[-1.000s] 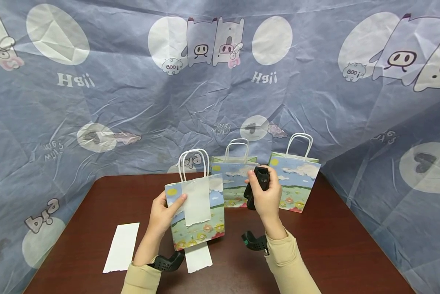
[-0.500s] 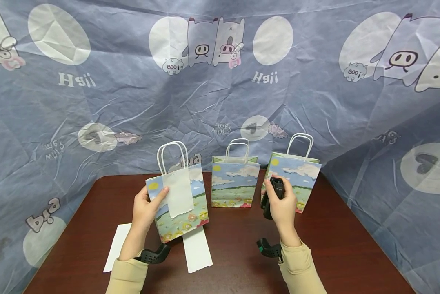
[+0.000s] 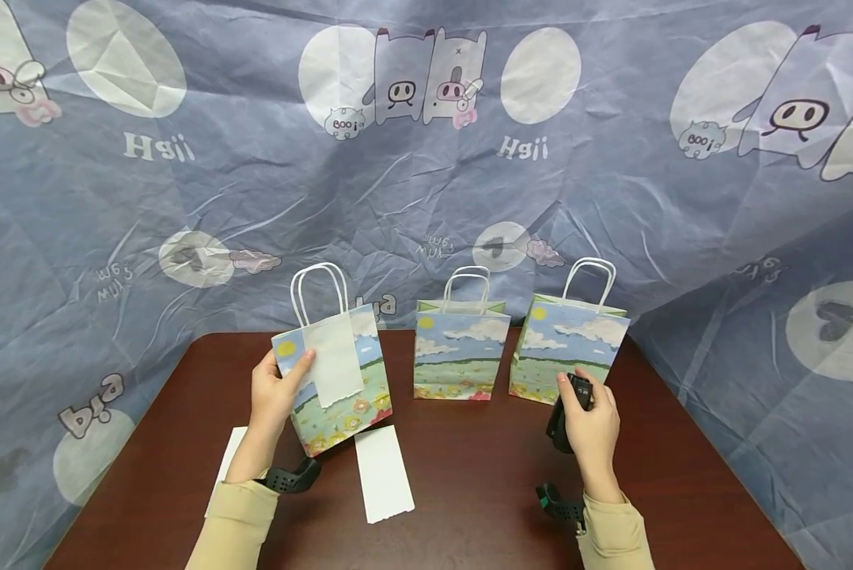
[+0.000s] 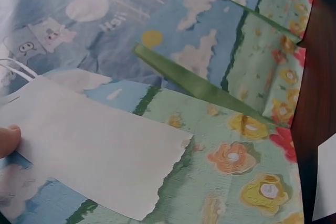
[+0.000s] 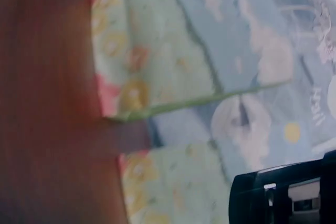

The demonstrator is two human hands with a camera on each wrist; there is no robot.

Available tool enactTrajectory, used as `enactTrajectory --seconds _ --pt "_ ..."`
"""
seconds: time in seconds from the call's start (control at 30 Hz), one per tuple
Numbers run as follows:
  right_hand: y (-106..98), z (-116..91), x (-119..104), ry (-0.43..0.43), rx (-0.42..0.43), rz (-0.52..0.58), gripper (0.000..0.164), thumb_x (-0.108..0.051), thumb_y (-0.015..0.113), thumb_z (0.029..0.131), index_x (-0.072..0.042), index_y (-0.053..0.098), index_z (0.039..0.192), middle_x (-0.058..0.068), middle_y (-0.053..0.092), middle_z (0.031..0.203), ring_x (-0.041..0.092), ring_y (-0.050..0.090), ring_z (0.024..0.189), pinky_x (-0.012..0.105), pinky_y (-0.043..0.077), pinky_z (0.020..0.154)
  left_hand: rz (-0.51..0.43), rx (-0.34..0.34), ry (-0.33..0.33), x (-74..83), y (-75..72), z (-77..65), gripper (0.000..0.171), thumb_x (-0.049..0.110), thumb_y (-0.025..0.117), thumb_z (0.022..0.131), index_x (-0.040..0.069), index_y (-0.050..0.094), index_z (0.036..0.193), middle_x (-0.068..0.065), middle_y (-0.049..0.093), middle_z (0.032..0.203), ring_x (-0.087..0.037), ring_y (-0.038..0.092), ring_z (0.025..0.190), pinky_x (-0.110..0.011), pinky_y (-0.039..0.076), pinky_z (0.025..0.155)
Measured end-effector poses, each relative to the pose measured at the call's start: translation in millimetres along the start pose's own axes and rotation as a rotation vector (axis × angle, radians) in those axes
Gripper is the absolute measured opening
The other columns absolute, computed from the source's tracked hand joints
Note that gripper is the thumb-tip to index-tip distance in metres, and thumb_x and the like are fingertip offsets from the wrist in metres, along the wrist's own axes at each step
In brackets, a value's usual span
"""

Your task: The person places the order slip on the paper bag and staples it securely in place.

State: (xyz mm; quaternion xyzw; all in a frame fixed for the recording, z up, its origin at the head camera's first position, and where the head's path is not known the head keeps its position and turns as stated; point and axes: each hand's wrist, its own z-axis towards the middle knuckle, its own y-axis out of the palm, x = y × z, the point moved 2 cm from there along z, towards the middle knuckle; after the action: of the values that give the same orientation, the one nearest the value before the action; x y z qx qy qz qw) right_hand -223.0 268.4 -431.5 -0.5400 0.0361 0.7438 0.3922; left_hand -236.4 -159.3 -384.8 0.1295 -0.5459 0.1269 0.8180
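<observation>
My left hand (image 3: 273,392) grips a paper gift bag (image 3: 373,356) by its left edge, thumb in front on a white paper slip (image 3: 334,356). The bag is tilted and has white handles and a painted sky and flower meadow. Its slip has a torn lower edge, and a small staple shows near the slip's top in the left wrist view. My right hand (image 3: 593,427) holds a black stapler (image 3: 560,423), whose front end also shows in the right wrist view. The left fingers behind the bag are hidden.
Two matching bags, a middle bag (image 3: 462,360) and a right bag (image 3: 576,336), stand at the back of the dark wooden table (image 3: 483,491). One loose slip (image 3: 385,475) lies front centre; another slip (image 3: 223,467) is partly behind the left forearm. A printed cloth (image 3: 426,182) hangs behind.
The left hand has carried its bag leftward and slightly up, away from the middle bag. The right hand has moved right and down with the stapler.
</observation>
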Motion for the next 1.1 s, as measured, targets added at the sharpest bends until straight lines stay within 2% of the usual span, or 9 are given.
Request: enactTrajectory --seconds 0.13,0.33,0.57,0.8,0.93,1.1 --pt "-6.6 -0.9 18.1 0.063 -0.018 -0.051 0.059 -0.047 0.058 0.090 -0.007 0.052 0.133 0.021 0.052 0.117 0.039 0.048 0.102 0.052 0.035 0.084 0.001 0.035 0.005 -3.1 -3.0 6.3 0.022 -0.001 0.069 0.083 -0.014 0.061 0.099 0.006 0.064 0.075 -0.004 0.061 0.063 -0.018 0.049 0.056" --pt "-11.1 -5.4 43.2 0.154 -0.003 -0.093 0.058 -0.049 0.056 0.090 -0.007 0.042 0.127 0.014 0.052 0.093 0.035 0.052 0.080 0.044 0.036 0.068 0.008 0.080 0.038 -6.7 -9.8 14.4 0.024 -0.001 0.068 0.083 -0.014 0.061 0.101 0.003 0.065 0.078 -0.003 0.061 0.065 -0.017 0.049 0.057" --pt "-18.7 -8.6 70.7 0.267 -0.051 -0.128 0.069 -0.055 0.053 0.089 0.001 0.039 0.127 0.022 0.052 0.106 0.039 0.051 0.094 0.049 0.037 0.076 0.045 0.123 0.060 -9.5 -18.5 24.0 0.024 0.001 0.068 0.084 -0.013 0.061 0.102 0.010 0.063 0.077 0.000 0.058 0.066 -0.015 0.046 0.058" --pt "-25.8 -9.5 89.6 0.298 -0.079 -0.187 0.073 -0.056 0.055 0.088 0.006 0.044 0.125 0.026 0.051 0.111 0.041 0.049 0.099 0.053 0.037 0.081 0.046 0.143 0.059 -16.9 -23.7 31.3 0.024 0.001 0.068 0.084 -0.013 0.061 0.102 0.007 0.064 0.079 0.000 0.059 0.065 -0.014 0.047 0.058" --pt "-30.0 -9.4 94.8 0.301 -0.091 -0.222 0.073 -0.056 0.055 0.088 0.007 0.048 0.123 0.029 0.052 0.110 0.042 0.050 0.097 0.054 0.037 0.080 0.049 0.133 0.037 -32.3 -28.3 40.7 0.026 0.004 0.070 0.084 -0.011 0.062 0.103 0.009 0.064 0.078 0.000 0.059 0.065 -0.014 0.046 0.057" --pt "-35.1 -5.7 97.6 0.292 -0.105 -0.286 0.072 -0.057 0.055 0.087 0.007 0.053 0.120 0.030 0.056 0.109 0.042 0.053 0.094 0.053 0.039 0.077 0.062 0.103 -0.051 -55.7 -36.4 53.5 0.024 0.012 0.072 0.084 -0.002 0.063 0.102 0.017 0.062 0.074 0.000 0.059 0.064 -0.015 0.047 0.056"
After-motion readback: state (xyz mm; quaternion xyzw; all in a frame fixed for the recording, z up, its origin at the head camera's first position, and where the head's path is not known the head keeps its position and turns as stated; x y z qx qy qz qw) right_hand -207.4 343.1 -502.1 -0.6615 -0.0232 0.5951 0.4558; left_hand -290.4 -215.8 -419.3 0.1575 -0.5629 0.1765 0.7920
